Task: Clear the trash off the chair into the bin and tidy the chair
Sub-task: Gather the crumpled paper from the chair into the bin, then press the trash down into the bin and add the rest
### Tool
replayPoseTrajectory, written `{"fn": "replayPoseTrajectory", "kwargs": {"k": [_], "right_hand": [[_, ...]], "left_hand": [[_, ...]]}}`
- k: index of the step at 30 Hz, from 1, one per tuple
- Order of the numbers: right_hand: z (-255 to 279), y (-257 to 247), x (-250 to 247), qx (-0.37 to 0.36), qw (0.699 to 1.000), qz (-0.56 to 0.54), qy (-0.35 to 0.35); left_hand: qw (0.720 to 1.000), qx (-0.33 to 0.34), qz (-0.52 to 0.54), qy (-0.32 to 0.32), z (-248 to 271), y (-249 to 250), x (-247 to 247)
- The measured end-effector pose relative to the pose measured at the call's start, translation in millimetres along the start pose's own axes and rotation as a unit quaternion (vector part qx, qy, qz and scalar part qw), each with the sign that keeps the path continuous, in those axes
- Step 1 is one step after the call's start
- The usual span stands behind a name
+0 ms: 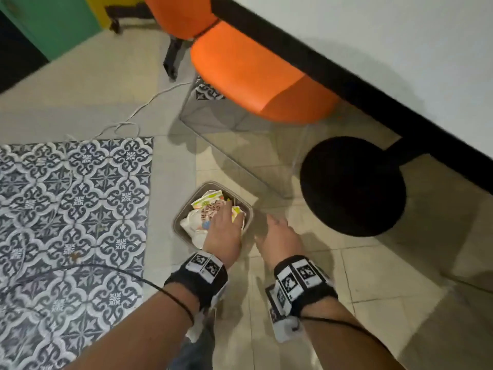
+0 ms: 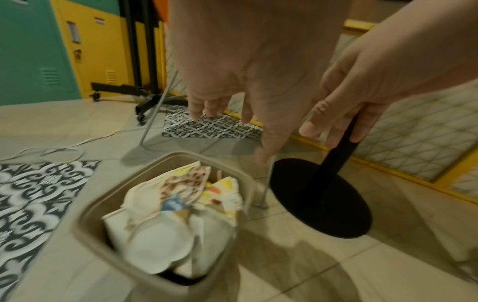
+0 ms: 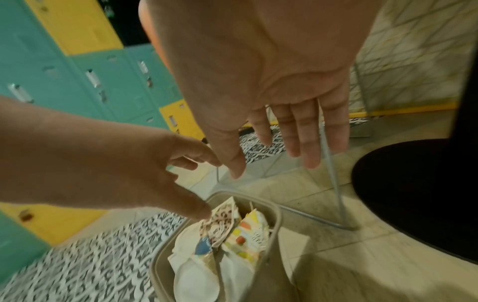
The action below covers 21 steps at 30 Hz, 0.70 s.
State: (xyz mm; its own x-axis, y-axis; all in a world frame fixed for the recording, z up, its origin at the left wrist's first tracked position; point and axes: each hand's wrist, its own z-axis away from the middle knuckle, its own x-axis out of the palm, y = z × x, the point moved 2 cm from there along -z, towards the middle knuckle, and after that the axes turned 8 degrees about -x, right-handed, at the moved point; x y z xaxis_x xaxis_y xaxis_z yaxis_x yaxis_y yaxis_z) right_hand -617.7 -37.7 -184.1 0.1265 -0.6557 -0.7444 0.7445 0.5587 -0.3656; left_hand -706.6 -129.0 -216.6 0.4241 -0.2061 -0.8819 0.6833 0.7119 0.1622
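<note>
A beige square bin [image 1: 179,219] stands on the floor, stuffed with crumpled white paper and printed wrappers [image 2: 178,204]. My left hand [image 1: 226,222] hovers just over that trash, fingers spread and loosely bent, holding nothing. My right hand [image 1: 277,228] hangs beside the bin's right rim [image 3: 274,214], its fingers [image 3: 297,132] straight and empty. The orange chair [image 1: 248,73] stands further off, half under the table, and the part of its seat that shows is bare.
A white table top with a black edge [image 1: 373,49] fills the upper right; its black round base [image 1: 352,185] sits right of the bin. The chair's thin wire legs [image 3: 333,183] stand close by. A patterned rug [image 1: 74,204], white cable and lockers lie left.
</note>
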Motion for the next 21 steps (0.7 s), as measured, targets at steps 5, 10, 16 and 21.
{"fn": "replayPoseTrajectory", "kwargs": {"k": [5, 10, 16, 21], "right_hand": [[136.7, 107.6, -35.9, 0.031, 0.998, -0.037, 0.049], [290.8, 265.3, -57.4, 0.097, 0.981, -0.104, 0.132], [446.3, 433.5, -57.8, 0.225, 0.914, -0.177, 0.287], [532.2, 522.2, -30.1, 0.31, 0.824, -0.243, 0.407]], "left_hand": [[0.99, 0.128, 0.049, 0.044, 88.7, 142.8, -5.4], [0.962, 0.267, 0.058, 0.029, 196.0, 317.6, 25.1], [0.916, 0.396, 0.063, -0.032, 305.7, 496.6, 88.2], [0.873, 0.48, -0.002, -0.083, 362.2, 585.3, 138.2]]}}
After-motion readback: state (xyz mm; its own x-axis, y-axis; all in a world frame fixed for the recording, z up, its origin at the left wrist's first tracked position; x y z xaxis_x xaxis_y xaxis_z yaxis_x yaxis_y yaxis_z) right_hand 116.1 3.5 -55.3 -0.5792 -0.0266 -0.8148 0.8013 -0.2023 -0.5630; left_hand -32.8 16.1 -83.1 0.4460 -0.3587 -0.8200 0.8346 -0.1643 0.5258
